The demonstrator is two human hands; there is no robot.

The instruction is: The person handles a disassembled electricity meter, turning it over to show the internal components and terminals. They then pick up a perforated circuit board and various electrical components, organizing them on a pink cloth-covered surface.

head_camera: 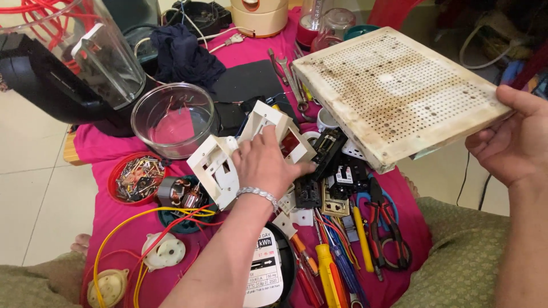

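Stained matt perforated plastic panel (394,91), glossy white plastic frames (251,145), clear smooth glass bowl (174,118), soft magenta cloth (100,145), shiny metal bracelet (260,195)

Under my left fingers (297,168) I see a white plastic frame (240,151) showing red through its openings. My right fingers (482,149) meet a cream panel (394,91), dotted with rows of small holes and stained brown. Below the left fingers lies a magenta cloth (114,214). Left of them, a red lid (136,178) holds mixed metal bits. Toward my right fingers lie red-handled pliers (388,228), a yellow screwdriver (327,274), and yellow and red wires (154,222).
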